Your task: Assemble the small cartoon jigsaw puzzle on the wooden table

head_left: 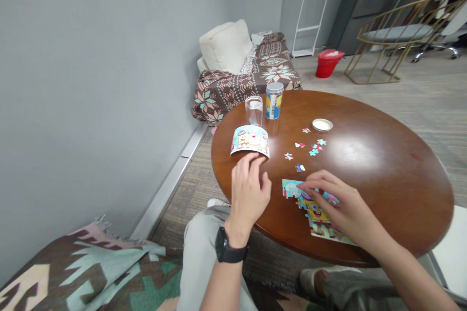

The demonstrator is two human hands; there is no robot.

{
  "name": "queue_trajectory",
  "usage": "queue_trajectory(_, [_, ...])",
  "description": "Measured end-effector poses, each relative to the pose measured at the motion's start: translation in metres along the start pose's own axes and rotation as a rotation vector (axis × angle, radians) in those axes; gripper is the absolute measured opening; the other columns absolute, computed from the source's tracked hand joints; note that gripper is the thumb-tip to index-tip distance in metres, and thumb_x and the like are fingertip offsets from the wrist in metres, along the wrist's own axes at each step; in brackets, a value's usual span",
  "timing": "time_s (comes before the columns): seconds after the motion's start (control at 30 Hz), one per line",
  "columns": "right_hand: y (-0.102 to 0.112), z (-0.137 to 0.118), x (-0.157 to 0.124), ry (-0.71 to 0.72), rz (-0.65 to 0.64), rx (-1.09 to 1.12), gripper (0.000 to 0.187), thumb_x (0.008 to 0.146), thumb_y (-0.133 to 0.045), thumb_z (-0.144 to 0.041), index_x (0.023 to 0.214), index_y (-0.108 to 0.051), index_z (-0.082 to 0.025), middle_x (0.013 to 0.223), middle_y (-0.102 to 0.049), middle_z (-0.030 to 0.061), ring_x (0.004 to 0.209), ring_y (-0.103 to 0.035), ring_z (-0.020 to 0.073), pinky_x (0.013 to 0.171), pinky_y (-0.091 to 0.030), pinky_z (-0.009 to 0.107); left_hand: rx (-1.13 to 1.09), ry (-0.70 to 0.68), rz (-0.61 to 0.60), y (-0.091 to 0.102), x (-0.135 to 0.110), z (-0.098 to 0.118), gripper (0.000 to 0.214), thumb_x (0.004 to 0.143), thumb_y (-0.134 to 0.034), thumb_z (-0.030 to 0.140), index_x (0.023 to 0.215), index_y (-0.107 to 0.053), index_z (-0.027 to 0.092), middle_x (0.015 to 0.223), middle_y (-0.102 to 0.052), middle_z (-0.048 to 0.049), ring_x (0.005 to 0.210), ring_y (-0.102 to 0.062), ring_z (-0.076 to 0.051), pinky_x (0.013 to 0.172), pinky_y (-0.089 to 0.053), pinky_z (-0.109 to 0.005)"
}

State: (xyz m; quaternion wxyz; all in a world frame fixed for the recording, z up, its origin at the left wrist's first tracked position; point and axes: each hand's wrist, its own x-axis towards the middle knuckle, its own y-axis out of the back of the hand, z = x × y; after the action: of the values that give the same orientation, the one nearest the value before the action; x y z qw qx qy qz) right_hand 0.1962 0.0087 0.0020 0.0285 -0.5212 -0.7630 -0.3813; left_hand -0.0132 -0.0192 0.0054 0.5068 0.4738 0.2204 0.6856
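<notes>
On a round brown table (383,175) lies a partly assembled cartoon jigsaw puzzle (317,214) near the front edge. My right hand (339,204) rests on it, fingers spread and pressing on the pieces. My left hand (250,192) hovers over the table to the left of the puzzle, fingers loosely curled, holding nothing that I can see; a black watch is on that wrist. Just beyond it stands a curved picture card (250,140). Several loose puzzle pieces (308,148) lie scattered past the puzzle.
A clear glass (254,110), a printed can (274,100) and a white lid (322,125) stand at the table's far side. A patterned mattress with a pillow (248,68), a red bin (328,62) and a gold wire chair (397,34) sit beyond. A grey wall runs left.
</notes>
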Motion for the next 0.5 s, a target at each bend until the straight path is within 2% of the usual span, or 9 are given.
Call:
queue_trajectory(0.03, [0.0,0.0,0.0,-0.004,0.001,-0.007,0.021,0.095,-0.051,-0.03,0.091,-0.07,-0.024,0.087,-0.066,0.0064,0.079,-0.065,0.0176,0.07,-0.054,0.028,0.089,0.005,0.045,-0.001,0.003,-0.003,0.042,0.091,-0.049,0.017,0.133,-0.049,0.016,0.143,-0.05,-0.0145,0.137,-0.043,-0.026,0.112,-0.037,-0.046])
queue_trajectory(0.07, [0.0,0.0,-0.001,-0.012,0.004,-0.015,0.022,0.096,-0.05,-0.029,0.093,-0.071,-0.024,0.087,-0.065,0.0067,0.08,-0.065,0.0177,0.071,-0.054,0.029,0.166,-0.014,0.038,-0.001,0.007,-0.006,0.048,0.091,-0.049,0.019,0.139,-0.044,0.014,0.151,-0.042,-0.0164,0.144,-0.034,-0.028,0.116,-0.032,-0.05])
queue_trajectory(0.13, [0.0,0.001,-0.001,-0.039,0.015,-0.029,0.021,0.095,-0.05,-0.029,0.096,-0.071,-0.024,0.09,-0.066,0.0073,0.083,-0.065,0.0186,0.073,-0.055,0.03,0.266,-0.083,-0.074,-0.002,0.014,-0.014,0.053,0.093,-0.048,0.026,0.143,-0.039,0.011,0.156,-0.035,-0.0172,0.149,-0.025,-0.029,0.12,-0.025,-0.052])
queue_trajectory(0.27, [-0.002,0.004,0.0,-0.109,0.047,-0.042,0.017,0.092,-0.056,-0.034,0.088,-0.068,-0.022,0.088,-0.069,0.0078,0.08,-0.066,0.0206,0.071,-0.055,0.033,0.304,-0.11,-0.266,-0.004,0.021,-0.023,0.048,0.098,-0.04,0.033,0.141,-0.044,0.012,0.152,-0.044,-0.0149,0.146,-0.033,-0.024,0.122,-0.024,-0.049])
queue_trajectory(0.37, [-0.002,0.005,0.0,-0.114,0.053,-0.036,0.022,0.092,-0.056,-0.038,0.081,-0.067,-0.022,0.085,-0.069,0.0075,0.078,-0.066,0.0205,0.069,-0.055,0.033,0.275,-0.085,-0.279,-0.003,0.018,-0.02,0.045,0.099,-0.04,0.031,0.139,-0.047,0.013,0.152,-0.044,-0.0135,0.145,-0.035,-0.024,0.122,-0.025,-0.048])
queue_trajectory(0.5, [-0.002,0.006,0.0,-0.124,0.059,-0.018,0.025,0.091,-0.057,-0.042,0.081,-0.068,-0.022,0.082,-0.069,0.0072,0.075,-0.066,0.0199,0.067,-0.055,0.032,0.25,-0.079,-0.261,-0.003,0.01,-0.013,0.046,0.098,-0.042,0.03,0.14,-0.045,0.012,0.152,-0.044,-0.0147,0.144,-0.037,-0.024,0.121,-0.029,-0.045])
